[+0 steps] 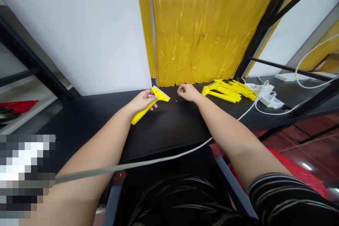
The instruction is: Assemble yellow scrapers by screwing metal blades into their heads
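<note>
My left hand (144,100) is closed around the handle of a yellow scraper (141,113), its thumb lying near the head. The scraper's wide head, with a pale metal blade along its edge, points up and to the right. Just right of the blade, my right hand (187,92) hovers over the black table with thumb and fingertips pinched together. Whatever those fingertips may hold is too small to make out. A tiny white speck (176,101) lies on the table below, between the two hands. Beyond my right wrist rests a pile of several yellow scrapers (225,91).
White power strips (271,100) with cables sit on the black table (169,127) at the right. A white cable (159,161) crosses in front of me at the table's near edge. Yellow plastic curtain (201,35) hangs behind, and black metal posts stand at both sides.
</note>
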The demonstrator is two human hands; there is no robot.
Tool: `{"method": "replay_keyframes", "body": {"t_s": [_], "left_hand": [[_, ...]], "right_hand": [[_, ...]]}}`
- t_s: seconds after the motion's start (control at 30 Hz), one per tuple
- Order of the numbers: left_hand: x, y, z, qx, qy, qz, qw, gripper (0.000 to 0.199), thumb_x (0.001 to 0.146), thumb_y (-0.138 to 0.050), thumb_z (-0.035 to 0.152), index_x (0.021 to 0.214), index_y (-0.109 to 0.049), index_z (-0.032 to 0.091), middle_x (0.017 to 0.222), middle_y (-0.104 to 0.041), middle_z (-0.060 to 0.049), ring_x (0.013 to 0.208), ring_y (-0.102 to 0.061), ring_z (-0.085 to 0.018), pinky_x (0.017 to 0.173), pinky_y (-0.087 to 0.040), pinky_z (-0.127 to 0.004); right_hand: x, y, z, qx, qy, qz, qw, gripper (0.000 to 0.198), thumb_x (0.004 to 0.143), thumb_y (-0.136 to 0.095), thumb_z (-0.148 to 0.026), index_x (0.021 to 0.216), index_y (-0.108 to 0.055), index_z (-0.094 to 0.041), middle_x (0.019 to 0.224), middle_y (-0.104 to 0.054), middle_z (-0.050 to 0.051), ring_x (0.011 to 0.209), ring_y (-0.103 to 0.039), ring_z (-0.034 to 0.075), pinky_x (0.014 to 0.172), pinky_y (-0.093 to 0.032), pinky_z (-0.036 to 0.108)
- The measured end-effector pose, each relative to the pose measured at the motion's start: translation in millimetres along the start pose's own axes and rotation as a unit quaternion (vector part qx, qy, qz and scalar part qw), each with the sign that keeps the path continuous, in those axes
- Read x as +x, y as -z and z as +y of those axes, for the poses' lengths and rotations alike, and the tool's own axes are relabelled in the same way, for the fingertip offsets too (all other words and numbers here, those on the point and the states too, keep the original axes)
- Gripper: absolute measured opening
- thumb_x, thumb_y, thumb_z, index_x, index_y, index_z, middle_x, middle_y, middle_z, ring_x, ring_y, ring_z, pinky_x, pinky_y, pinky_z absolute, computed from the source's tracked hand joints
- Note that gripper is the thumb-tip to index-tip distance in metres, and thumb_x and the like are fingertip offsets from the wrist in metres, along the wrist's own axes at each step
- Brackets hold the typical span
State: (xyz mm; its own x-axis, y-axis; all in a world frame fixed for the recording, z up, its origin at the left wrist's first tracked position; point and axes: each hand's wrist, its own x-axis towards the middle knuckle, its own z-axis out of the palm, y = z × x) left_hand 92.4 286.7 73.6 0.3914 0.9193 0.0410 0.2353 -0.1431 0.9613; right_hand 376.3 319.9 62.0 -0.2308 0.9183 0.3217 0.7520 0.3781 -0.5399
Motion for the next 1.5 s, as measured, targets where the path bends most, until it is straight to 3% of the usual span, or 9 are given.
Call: {"method": "replay_keyframes", "body": {"t_s": [0.17,0.3,0.43,0.5,0.63,0.8,1.0,1.17,1.5], "left_hand": [[-4.4,-1.1,-1.3,0.025,-0.009,-0.042,0.999,0.025,0.090,-0.072,0.031,0.103,-0.054,0.019,0.089,-0.071,-0.006,0.078,-0.074,-0.019,0.056,-0.056,-0.024],[-11.1,-3.4,3.9,0.136,-0.099,-0.037,0.985,0.026,0.091,-0.068,0.038,0.104,-0.052,0.022,0.095,-0.069,-0.005,0.078,-0.073,-0.020,0.060,-0.057,-0.029],[-14.7,-2.4,11.9,0.353,-0.283,0.018,0.891,0.014,0.093,-0.063,0.032,0.102,-0.063,0.021,0.120,-0.066,-0.009,0.108,-0.069,-0.024,0.094,-0.056,-0.041],[-15.9,-1.2,13.9,0.411,-0.317,0.037,0.854,0.012,0.094,-0.060,0.030,0.100,-0.065,0.021,0.128,-0.062,-0.010,0.113,-0.066,-0.023,0.099,-0.053,-0.040],[-17.8,-0.6,13.3,0.470,-0.299,0.069,0.828,0.012,0.093,-0.063,0.028,0.102,-0.067,0.023,0.127,-0.059,-0.006,0.102,-0.067,-0.020,0.088,-0.054,-0.034],[-19.2,-2.5,13.8,0.523,-0.287,0.079,0.799,0.014,0.093,-0.064,0.026,0.106,-0.068,0.026,0.119,-0.063,-0.003,0.092,-0.066,-0.018,0.074,-0.049,-0.031],[-18.7,-5.6,15.2,0.543,-0.279,0.113,0.784,0.015,0.093,-0.064,0.027,0.107,-0.070,0.026,0.119,-0.064,-0.003,0.091,-0.066,-0.020,0.070,-0.048,-0.031],[-18.1,-11.5,15.2,0.544,-0.280,0.129,0.780,0.015,0.093,-0.063,0.025,0.106,-0.070,0.027,0.120,-0.065,-0.004,0.095,-0.067,-0.021,0.069,-0.049,-0.032],[-17.2,-25.0,18.2,0.487,-0.258,0.165,0.818,0.026,0.090,-0.067,0.023,0.116,-0.065,0.024,0.119,-0.065,-0.008,0.103,-0.067,-0.026,0.085,-0.054,-0.036]], "right_hand": [[3.0,-1.1,-0.4,0.135,-0.005,0.044,0.990,0.006,0.077,-0.068,-0.012,0.082,-0.070,-0.015,0.076,-0.071,0.003,0.069,-0.063,0.014,0.070,-0.050,0.026],[4.9,-2.3,1.2,0.181,-0.017,0.051,0.982,0.009,0.073,-0.070,-0.013,0.081,-0.070,-0.016,0.071,-0.068,0.001,0.065,-0.061,0.013,0.071,-0.051,0.028],[7.3,-3.0,1.3,0.239,-0.003,0.071,0.968,0.013,0.070,-0.070,-0.010,0.080,-0.068,-0.017,0.073,-0.068,0.000,0.066,-0.062,0.013,0.072,-0.052,0.028],[7.5,-4.6,-1.7,0.291,-0.003,0.063,0.955,0.015,0.070,-0.073,-0.012,0.082,-0.066,-0.017,0.074,-0.069,0.001,0.066,-0.063,0.013,0.071,-0.053,0.029],[4.2,-9.5,-13.2,0.374,0.027,0.002,0.927,0.018,0.074,-0.079,-0.022,0.086,-0.067,-0.018,0.073,-0.068,0.000,0.067,-0.064,0.014,0.072,-0.055,0.031],[-1.7,-12.3,-26.5,0.299,0.145,-0.059,0.941,0.019,0.078,-0.080,-0.033,0.089,-0.073,-0.018,0.087,-0.067,0.002,0.080,-0.062,0.016,0.083,-0.053,0.036],[-3.0,-21.0,-33.3,0.252,0.208,-0.071,0.943,0.012,0.077,-0.081,-0.029,0.083,-0.076,-0.020,0.098,-0.069,0.005,0.108,-0.062,0.023,0.106,-0.045,0.044],[-5.3,-27.9,-38.4,0.347,0.134,-0.128,0.919,0.018,0.075,-0.080,-0.031,0.083,-0.070,-0.019,0.085,-0.070,0.001,0.082,-0.065,0.016,0.089,-0.053,0.037],[-8.5,-30.8,-48.2,0.363,0.103,-0.080,0.923,0.027,0.075,-0.077,-0.027,0.084,-0.052,-0.022,0.076,-0.056,-0.005,0.067,-0.056,0.011,0.070,-0.052,0.027]]}}
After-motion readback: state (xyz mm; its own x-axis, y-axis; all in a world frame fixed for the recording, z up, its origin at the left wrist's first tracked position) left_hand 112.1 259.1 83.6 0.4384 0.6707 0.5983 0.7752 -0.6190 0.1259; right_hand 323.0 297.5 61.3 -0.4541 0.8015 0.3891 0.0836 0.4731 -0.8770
